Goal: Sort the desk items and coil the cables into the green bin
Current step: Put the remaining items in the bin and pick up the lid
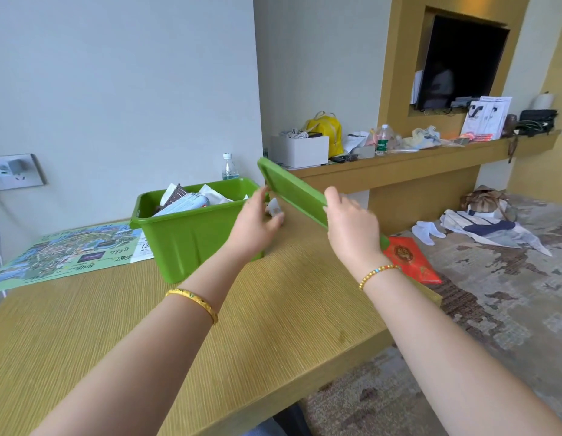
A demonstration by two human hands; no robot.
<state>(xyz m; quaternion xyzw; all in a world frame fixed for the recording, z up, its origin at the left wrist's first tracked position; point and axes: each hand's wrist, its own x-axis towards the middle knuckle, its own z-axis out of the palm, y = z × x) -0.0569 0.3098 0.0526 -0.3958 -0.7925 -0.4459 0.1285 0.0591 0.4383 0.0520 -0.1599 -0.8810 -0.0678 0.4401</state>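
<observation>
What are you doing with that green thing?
A person is holding a green lid tilted in the air beside the green bin on the desk. The right hand grips the lid's near edge. The left hand is at its other side, fingers loose, and whether it grips is hard to tell. The bin is open and already holds packets and papers. A map lies left of the bin, and a red envelope sits at the desk's right edge.
</observation>
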